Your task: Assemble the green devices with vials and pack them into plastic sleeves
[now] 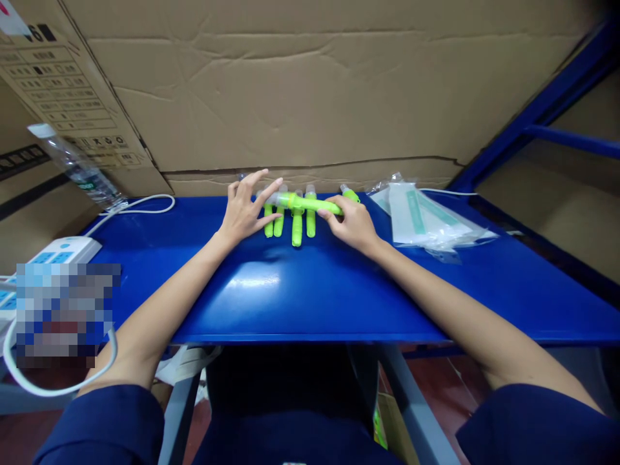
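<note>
The right hand (pixel 354 225) has its grip closed on one end of a green tube (pixel 314 205), above other tubes (pixel 297 232) on the worktop (pixel 320 297); the left hand (pixel 246 210), grip spread loosely, is at its clear tip.

Your bare left hand (pixel 246 210), fingers (pixel 268 193) spread, your bare right hand (pixel 354 223) in a curled grip, bare forearms (pixel 448 303) angled inward

Tubes (pixel 297 229) on tabletop (pixel 314 297), rear middle, held tube (pixel 314 205) crosswise above; bags (pixel 426 216) right; power strip (pixel 72 248) left, bottle (pixel 82 171) behind strip; cardboard (pixel 310 97) behind tabletop.
</note>
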{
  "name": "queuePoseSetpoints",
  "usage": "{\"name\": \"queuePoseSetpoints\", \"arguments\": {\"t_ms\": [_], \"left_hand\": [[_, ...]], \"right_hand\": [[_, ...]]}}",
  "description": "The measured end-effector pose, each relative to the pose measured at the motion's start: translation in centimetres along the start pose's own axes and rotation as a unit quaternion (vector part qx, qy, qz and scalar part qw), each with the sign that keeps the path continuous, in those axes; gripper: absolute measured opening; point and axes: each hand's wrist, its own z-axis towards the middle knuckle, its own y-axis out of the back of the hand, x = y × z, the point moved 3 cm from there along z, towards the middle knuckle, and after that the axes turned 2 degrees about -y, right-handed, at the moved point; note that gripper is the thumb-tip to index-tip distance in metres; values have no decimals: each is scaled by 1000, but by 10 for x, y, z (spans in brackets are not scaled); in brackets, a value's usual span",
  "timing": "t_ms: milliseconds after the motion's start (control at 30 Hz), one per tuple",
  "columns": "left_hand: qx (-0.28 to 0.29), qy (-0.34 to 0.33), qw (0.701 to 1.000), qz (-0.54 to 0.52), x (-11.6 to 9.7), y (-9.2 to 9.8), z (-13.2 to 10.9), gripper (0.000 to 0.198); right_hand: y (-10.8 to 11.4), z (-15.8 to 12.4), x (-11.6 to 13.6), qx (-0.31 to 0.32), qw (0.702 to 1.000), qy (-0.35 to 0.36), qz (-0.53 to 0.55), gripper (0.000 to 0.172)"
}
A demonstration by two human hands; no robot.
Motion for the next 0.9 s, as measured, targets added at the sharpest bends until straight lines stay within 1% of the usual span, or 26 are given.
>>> {"name": "queuePoseSetpoints", "arguments": {"t_ms": [133, 200, 333, 467, 600, 733, 900], "left_hand": [[9, 17, 1000, 0, 9, -6, -4, 65], [12, 21, 1000, 0, 13, -9, -6, 63], [2, 30, 1000, -3, 17, -11, -7, 61], [0, 29, 1000, -7, 15, -11, -7, 59], [9, 26, 1000, -5, 13, -12, -7, 55], [12, 29, 999, -15, 13, -13, -7, 54], [14, 28, 999, -18, 13, -14, -7, 52]], "right_hand": [[11, 8, -21, -31, 993, -100, -45, 46], [16, 10, -30, -31, 987, -136, -77, 47], [27, 13, -41, -17, 971, -191, -145, 49], [36, 14, -46, -6, 956, -228, -186, 56], [36, 14, -48, 12, 947, -241, -212, 59], [29, 13, -47, 42, 944, -233, -229, 62], [20, 9, -34, 62, 948, -196, -244, 58]]}}
